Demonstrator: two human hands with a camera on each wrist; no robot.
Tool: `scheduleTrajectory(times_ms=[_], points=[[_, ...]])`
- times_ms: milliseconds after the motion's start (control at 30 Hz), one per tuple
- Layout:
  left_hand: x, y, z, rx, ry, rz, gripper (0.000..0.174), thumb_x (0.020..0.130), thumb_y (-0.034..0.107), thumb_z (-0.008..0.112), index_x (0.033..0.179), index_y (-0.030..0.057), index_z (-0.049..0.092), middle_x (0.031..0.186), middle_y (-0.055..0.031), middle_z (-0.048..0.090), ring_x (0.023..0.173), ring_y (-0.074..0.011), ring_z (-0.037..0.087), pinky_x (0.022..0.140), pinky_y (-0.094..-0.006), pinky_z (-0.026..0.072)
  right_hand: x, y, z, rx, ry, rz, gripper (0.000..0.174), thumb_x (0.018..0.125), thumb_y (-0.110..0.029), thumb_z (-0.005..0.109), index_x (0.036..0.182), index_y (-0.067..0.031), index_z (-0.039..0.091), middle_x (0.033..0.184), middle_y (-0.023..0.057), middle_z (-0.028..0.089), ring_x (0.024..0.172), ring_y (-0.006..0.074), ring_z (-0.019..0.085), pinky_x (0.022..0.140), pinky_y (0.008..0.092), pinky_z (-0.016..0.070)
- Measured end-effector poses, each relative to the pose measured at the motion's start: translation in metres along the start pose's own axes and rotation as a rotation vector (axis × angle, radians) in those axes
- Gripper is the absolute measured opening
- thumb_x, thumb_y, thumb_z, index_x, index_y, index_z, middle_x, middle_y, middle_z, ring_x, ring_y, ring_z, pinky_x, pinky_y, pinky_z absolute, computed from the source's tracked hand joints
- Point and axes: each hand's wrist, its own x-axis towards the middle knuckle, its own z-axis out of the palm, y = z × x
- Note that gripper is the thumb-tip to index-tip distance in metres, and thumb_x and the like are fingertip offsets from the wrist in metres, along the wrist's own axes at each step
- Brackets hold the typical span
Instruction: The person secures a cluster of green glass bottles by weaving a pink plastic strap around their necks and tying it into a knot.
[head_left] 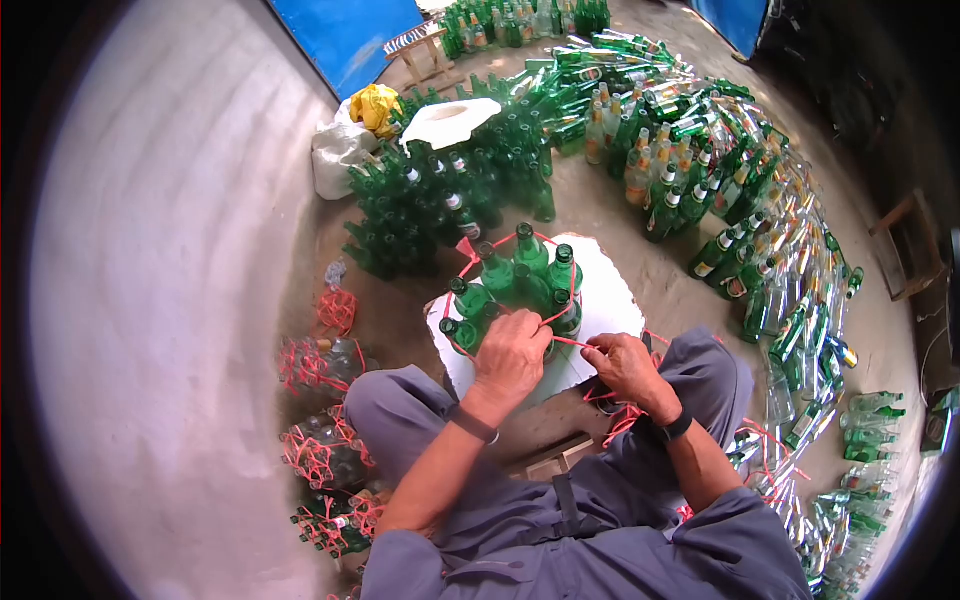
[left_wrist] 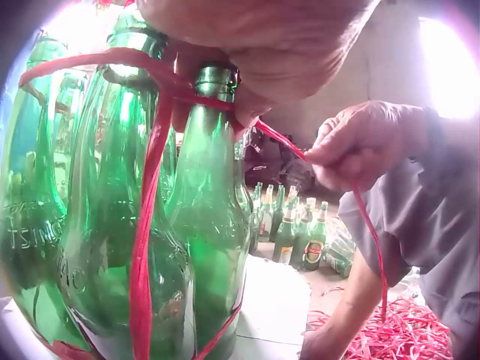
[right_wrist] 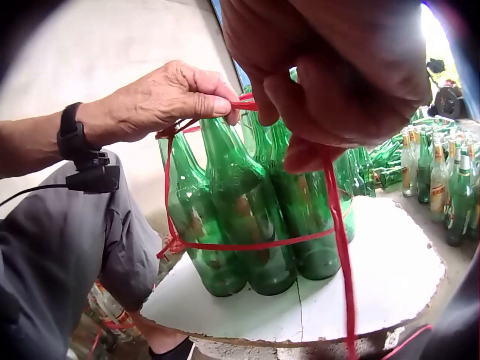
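Note:
A cluster of green glass bottles stands upright on a white board in front of the person. Red plastic twine loops around their necks, and another band circles the bodies low down in the right wrist view. At the near side of the cluster, the left hand pinches the twine between thumb and fingers, right at a bottle's neck. The right hand grips the same strand a short way to the right, and the strand runs straight between both hands. Its loose end hangs below the right hand.
Upright green bottles crowd the floor beyond the board, with a white sheet on top. Many loose bottles lie along the right. Bundles tied with red twine stand at the left. A heap of red twine lies by the right leg.

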Motion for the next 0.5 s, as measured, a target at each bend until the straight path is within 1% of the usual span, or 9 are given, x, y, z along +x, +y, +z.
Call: scheduleTrajectory(times_ms=[33,67,100,167,200,233,300,433,500], points=[[0.0,0.001,0.0,0.005,-0.006,0.001,0.009,0.08,0.007,0.065,0.087,0.0046,0.068,0.097,-0.0104,0.063,0.096,-0.0306,0.065,0.086,-0.043,0.0511,0.0,-0.005,0.002,-0.002,0.156,-0.1,0.033,0.095,-0.025,0.066,0.101,0.0063,0.073,0.083,0.0214,0.074,0.072,0.0382,0.067,0.072,0.0421,0.0554],[0.001,0.001,-0.001,0.01,-0.011,0.001,0.01,0.078,0.006,0.064,0.087,0.0047,0.068,0.096,-0.0104,0.063,0.096,-0.0307,0.065,0.086,-0.0431,0.0511,0.001,-0.009,-0.001,0.015,0.076,-0.022,0.036,0.094,-0.022,0.068,0.116,0.0058,0.069,0.098,0.0226,0.074,0.086,0.0379,0.071,0.079,0.0399,0.0565],[0.001,0.0,-0.001,0.013,-0.003,-0.005,0.01,0.078,0.006,0.064,0.087,0.0047,0.068,0.096,-0.0104,0.063,0.096,-0.0307,0.065,0.086,-0.0431,0.0511,0.005,-0.011,0.003,0.009,0.073,-0.031,0.036,0.094,-0.022,0.068,0.116,0.0058,0.069,0.098,0.0226,0.074,0.086,0.0379,0.071,0.079,0.0399,0.0565],[0.001,0.001,-0.001,0.025,0.011,0.02,0.01,0.078,0.007,0.064,0.087,0.0048,0.067,0.096,-0.0102,0.063,0.094,-0.0305,0.065,0.086,-0.043,0.051,0.009,-0.009,0.019,0.226,0.101,-0.128,0.035,0.096,-0.018,0.069,0.121,0.0062,0.066,0.101,0.0158,0.075,0.063,0.0143,0.065,0.062,0.0326,0.0552],[0.001,0.001,-0.001,0.024,0.017,0.016,0.01,0.078,0.007,0.064,0.087,0.0048,0.067,0.096,-0.0102,0.063,0.094,-0.0305,0.065,0.086,-0.043,0.051,0.013,-0.011,0.024,0.259,0.062,-0.184,0.033,0.096,-0.017,0.07,0.121,0.0048,0.066,0.102,0.0124,0.075,0.063,0.0125,0.064,0.06,0.0307,0.0541],[0.001,0.0,0.0,0.012,0.011,0.016,0.01,0.077,0.007,0.064,0.087,0.0047,0.067,0.096,-0.0101,0.063,0.095,-0.0305,0.065,0.087,-0.0429,0.051,0.016,-0.013,0.029,0.254,0.059,-0.188,0.033,0.096,-0.017,0.07,0.121,0.0048,0.066,0.102,0.0124,0.075,0.063,0.0125,0.064,0.06,0.0307,0.0541],[0.0,-0.001,0.0,0.001,0.011,0.015,0.01,0.077,0.008,0.064,0.087,0.0046,0.067,0.096,-0.0099,0.064,0.095,-0.0304,0.065,0.087,-0.0428,0.051,0.021,-0.018,0.04,0.279,0.057,-0.16,0.028,0.09,-0.012,0.066,0.114,0.0028,0.066,0.1,0.025,0.07,0.083,0.0386,0.07,0.075,0.042,0.0548],[0.0,-0.002,-0.001,-0.017,0.017,0.015,0.011,0.077,0.008,0.065,0.087,0.0047,0.066,0.096,-0.0101,0.064,0.096,-0.0305,0.065,0.088,-0.0429,0.0509,0.021,-0.023,0.049,0.327,0.06,-0.17,0.026,0.09,-0.011,0.061,0.113,0.0005,0.066,0.088,0.0235,0.069,0.078,0.04,0.068,0.072,0.0435,0.0538],[0.0,-0.001,-0.002,-0.017,0.013,0.016,0.011,0.077,0.008,0.066,0.088,0.0047,0.066,0.097,-0.0103,0.064,0.096,-0.0304,0.065,0.088,-0.043,0.0509,0.021,-0.023,0.05,0.325,0.114,-0.232,0.027,0.092,-0.012,0.059,0.114,0.0024,0.066,0.08,0.0193,0.069,0.071,0.034,0.068,0.068,0.0418,0.0536]])
